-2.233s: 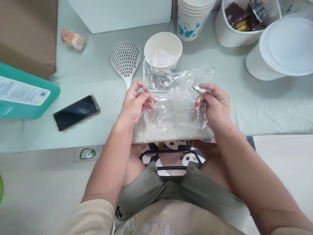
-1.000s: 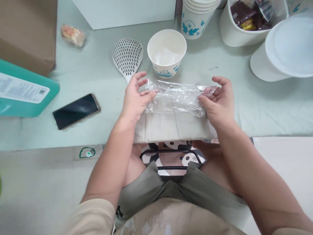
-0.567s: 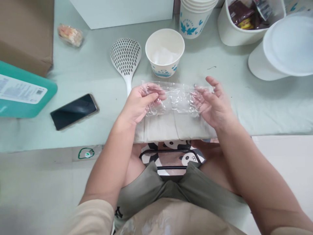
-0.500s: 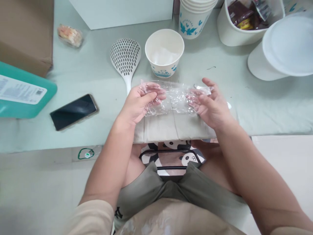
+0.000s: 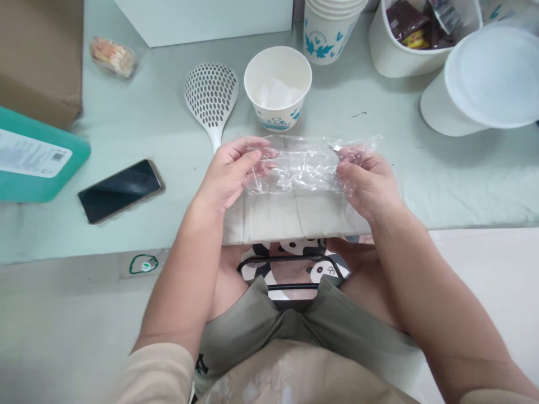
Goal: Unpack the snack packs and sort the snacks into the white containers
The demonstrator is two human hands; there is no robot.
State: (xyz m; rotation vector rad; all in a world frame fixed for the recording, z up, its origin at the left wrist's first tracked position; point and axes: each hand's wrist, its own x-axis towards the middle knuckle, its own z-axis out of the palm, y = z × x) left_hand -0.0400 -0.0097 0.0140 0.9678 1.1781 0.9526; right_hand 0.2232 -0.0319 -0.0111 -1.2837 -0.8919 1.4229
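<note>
A clear, crinkled plastic wrapper (image 5: 305, 168) is stretched between my two hands, just above the table's front part. My left hand (image 5: 236, 171) grips its left end, thumb over the film and fingers behind it. At the other end my right hand (image 5: 368, 179) pinches the film between thumb and curled fingers. Beyond the wrapper stands a white paper cup (image 5: 278, 120) with blue print, holding something whitish and translucent that I cannot make out. To its left lies a white skimmer (image 5: 211, 95), its handle partly hidden behind my left hand.
A phone (image 5: 121, 191), a green container (image 5: 42, 163) and a cardboard box (image 5: 40, 56) are on the left, with a wrapped snack (image 5: 113, 57) farther back. Stacked paper cups (image 5: 330, 33), a tub of packets (image 5: 387, 56) and a lidded tub (image 5: 442, 106) stand at the back right.
My right hand has closed its fingers on the wrapper's right end, where they were spread before. The wrapper is pulled a little wider and flatter. The whole view has shifted slightly.
</note>
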